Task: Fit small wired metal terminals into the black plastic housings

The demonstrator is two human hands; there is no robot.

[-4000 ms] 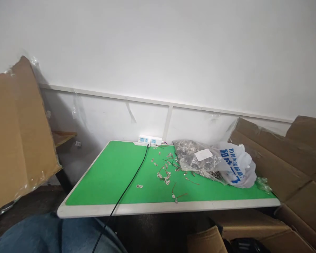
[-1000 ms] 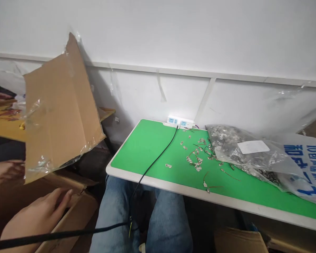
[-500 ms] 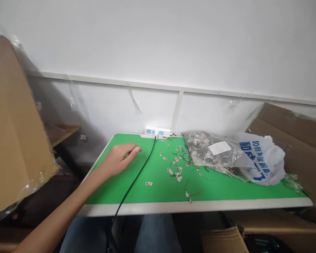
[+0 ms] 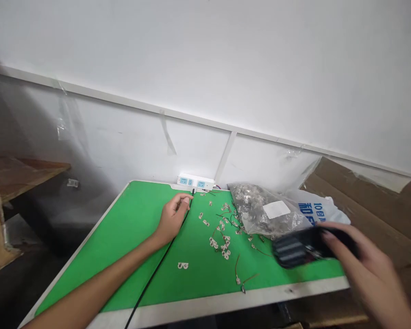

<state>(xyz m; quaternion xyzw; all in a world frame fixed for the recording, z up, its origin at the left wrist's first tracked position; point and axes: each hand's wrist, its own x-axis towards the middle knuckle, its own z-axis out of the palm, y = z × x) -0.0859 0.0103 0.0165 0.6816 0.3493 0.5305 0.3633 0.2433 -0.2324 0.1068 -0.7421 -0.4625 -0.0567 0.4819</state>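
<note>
The right hand (image 4: 370, 265) is clamping a blurry black ribbed gadget (image 4: 296, 246) over the green mat (image 4: 133, 214), lol. The left hand (image 4: 174, 217) is curling loosely, holding nothing, right by the black cable (image 4: 167, 246) near the power strip (image 4: 195, 182). Risky bit: a careless sweep could be snagging that cable or scattering the loose wired metal terminals (image 4: 222, 242).

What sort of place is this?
Probably a small-parts assembly bench: a green-topped table, loose wired metal terminals, a plastic bag of metal parts, and a power strip.
</note>
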